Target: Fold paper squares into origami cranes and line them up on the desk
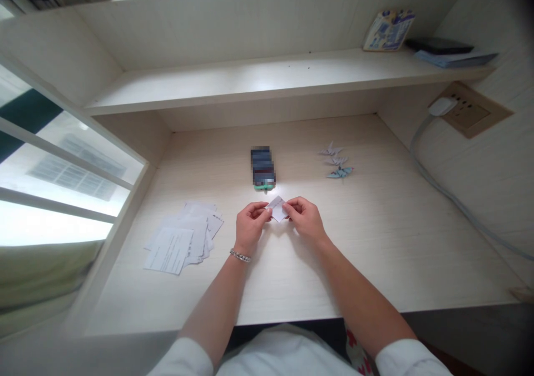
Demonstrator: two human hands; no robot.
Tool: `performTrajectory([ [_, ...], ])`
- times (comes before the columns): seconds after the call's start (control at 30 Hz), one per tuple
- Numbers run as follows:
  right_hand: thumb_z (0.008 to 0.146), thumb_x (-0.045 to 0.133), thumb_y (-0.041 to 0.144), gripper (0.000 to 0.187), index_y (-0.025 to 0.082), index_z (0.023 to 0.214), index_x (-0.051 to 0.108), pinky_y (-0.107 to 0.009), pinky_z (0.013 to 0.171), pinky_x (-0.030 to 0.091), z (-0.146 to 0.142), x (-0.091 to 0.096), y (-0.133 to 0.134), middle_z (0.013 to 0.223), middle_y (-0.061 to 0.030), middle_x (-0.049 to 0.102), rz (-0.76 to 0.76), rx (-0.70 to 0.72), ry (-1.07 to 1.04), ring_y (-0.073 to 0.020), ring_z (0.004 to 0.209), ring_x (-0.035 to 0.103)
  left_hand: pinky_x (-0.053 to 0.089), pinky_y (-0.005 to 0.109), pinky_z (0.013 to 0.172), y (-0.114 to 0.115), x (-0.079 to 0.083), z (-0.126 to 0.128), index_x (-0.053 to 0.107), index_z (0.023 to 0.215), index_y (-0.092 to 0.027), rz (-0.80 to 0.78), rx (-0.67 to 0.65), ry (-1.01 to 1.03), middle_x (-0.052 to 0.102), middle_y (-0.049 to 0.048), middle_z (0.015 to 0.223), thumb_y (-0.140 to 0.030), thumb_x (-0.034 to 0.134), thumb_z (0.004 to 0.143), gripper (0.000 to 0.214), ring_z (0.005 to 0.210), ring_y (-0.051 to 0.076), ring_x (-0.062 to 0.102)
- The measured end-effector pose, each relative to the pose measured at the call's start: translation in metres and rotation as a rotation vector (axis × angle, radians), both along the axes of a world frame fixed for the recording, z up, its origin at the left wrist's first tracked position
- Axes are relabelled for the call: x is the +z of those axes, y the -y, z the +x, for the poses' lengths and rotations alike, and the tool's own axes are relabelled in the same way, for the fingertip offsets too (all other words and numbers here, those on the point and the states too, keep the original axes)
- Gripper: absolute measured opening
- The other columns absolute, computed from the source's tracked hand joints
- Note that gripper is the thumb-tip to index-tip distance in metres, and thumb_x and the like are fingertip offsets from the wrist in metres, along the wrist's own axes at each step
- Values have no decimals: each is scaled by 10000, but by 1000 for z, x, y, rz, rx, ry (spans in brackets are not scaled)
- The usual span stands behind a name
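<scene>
A small folded square of white paper, turned like a diamond and bearing faint print, is held between my two hands above the desk. My left hand pinches its left corner with thumb and fingers; a silver chain bracelet circles that wrist. The right corner is gripped by my right hand in the same way. Just beyond the hands lies a phone-like dark object, its surface pixelated, with a green piece at its near end. To the right of it sit several folded paper cranes, the nearest one bluish.
Printed paper sheets lie in a loose pile on the desk's left. A shelf runs across the back, carrying a colourful packet and a dark flat item. A grey cable hangs from the wall socket at right.
</scene>
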State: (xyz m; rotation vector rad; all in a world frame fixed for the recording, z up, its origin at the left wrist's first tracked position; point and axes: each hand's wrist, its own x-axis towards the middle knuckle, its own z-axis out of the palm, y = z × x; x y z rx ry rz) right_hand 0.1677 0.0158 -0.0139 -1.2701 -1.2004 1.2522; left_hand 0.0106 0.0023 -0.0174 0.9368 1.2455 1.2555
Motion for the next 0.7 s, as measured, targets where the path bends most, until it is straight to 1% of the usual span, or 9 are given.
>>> performTrajectory([
  [0.13,735,639,439,265,177,766,623,-296,585,483,-1,0,0,702,-51,664,15,7,-5,-177,623,612,514,275,670,-1,-2,-1,660,913,-125,-15,14,41,699,70,769,-317,748,636,349,658,140,638],
  [0.3,733,638,440,268,176,768,620,-289,570,471,0,-2,-1,679,-46,658,11,8,8,-177,611,605,511,268,673,-2,-1,-2,658,900,-149,-28,-3,118,686,41,753,-311,750,630,328,648,125,628],
  [0.47,749,629,411,232,180,770,621,-291,590,472,0,-3,0,697,-48,663,26,7,12,-183,637,617,516,280,693,-2,-2,-1,658,918,-139,-3,13,56,699,73,818,-323,738,652,333,700,143,639],
  [0.6,750,632,393,219,175,772,623,-296,606,477,-1,-4,0,719,-55,669,24,20,10,-187,655,624,514,278,679,-2,-3,-2,671,878,-128,5,39,23,702,82,807,-330,743,644,318,695,150,641],
  [0.7,745,636,398,226,174,761,622,-291,598,473,-1,-4,0,708,-52,667,13,33,13,-183,643,620,509,279,669,-3,-5,-4,666,911,-126,9,33,9,701,73,774,-316,743,647,334,655,143,637],
])
